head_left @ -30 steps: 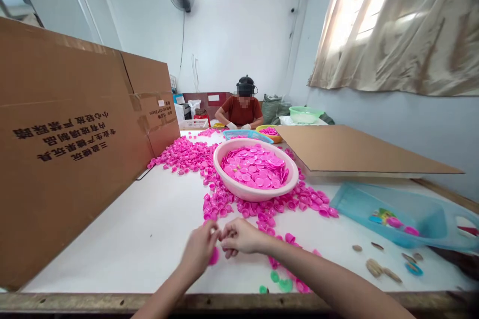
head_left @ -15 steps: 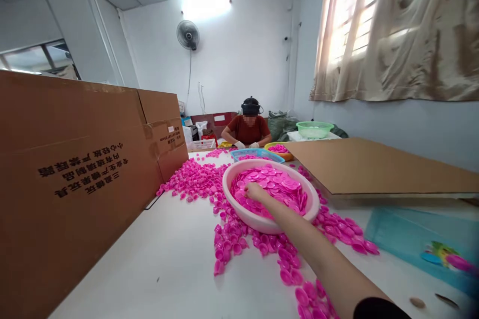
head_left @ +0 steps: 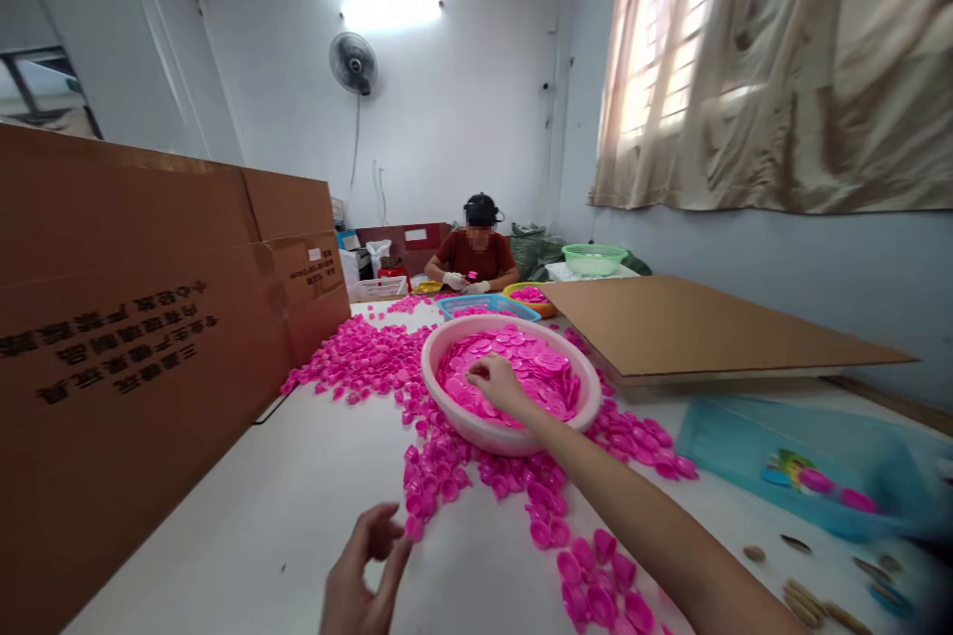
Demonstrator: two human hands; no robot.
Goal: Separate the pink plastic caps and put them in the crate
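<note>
A smooth white tabletop (head_left: 298,506) spreads around the left hand (head_left: 363,575), with loose pink plastic cups (head_left: 373,357) from just beside that hand to beyond the right hand (head_left: 497,385). Among them, below the right hand, stands a round pale-pink plastic basin (head_left: 487,436). Left of both hands stands a long brown cardboard box (head_left: 141,317); right of them, a translucent blue plastic tray (head_left: 722,437).

The bottom edge cut off the lower part of the left hand (head_left: 364,571), and whether its fingertips touched the nearest pink cup (head_left: 415,529) was unclear. Mid-frame, the right hand (head_left: 497,383) hid some pink discs (head_left: 547,369); anything in its fingers was too small to tell. At far right, the blue tray (head_left: 719,437) blurred.
</note>
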